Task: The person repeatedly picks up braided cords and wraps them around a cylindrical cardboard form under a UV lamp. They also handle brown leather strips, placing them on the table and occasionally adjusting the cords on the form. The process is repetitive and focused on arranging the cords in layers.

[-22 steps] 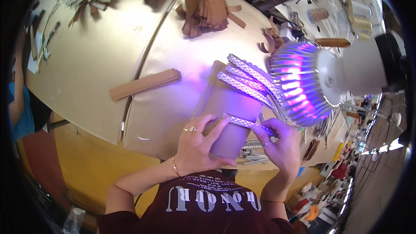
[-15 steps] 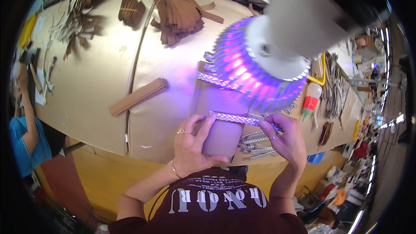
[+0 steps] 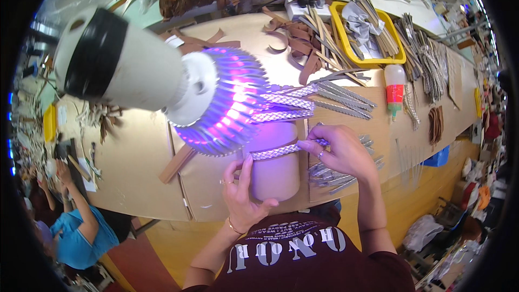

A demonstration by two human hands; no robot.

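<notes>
A silvery-white braided strap (image 3: 274,153) lies across a tan block with a rounded near end (image 3: 275,181), under purple light. My left hand (image 3: 246,197) is at the strap's left end; its index fingertip touches there while the thumb stretches apart along the block. Thumb and fingers of my right hand (image 3: 340,151) pinch the strap toward its other end, past the block's right edge. Farther up the block are more braided straps (image 3: 284,114), partly hidden by a lamp (image 3: 227,103) with a finned head.
Thin grey braided strips (image 3: 346,100) fan out behind my right hand. Farther right stand a bottle with a red band (image 3: 394,94) and a yellow tray (image 3: 403,57). Brown strips (image 3: 308,48) lie at the back. A co-worker in blue (image 3: 84,235) sits at left.
My view has shifted rightward, so the lamp now appears farther left and the yellow tray shows. Both hands stay at the same strap.
</notes>
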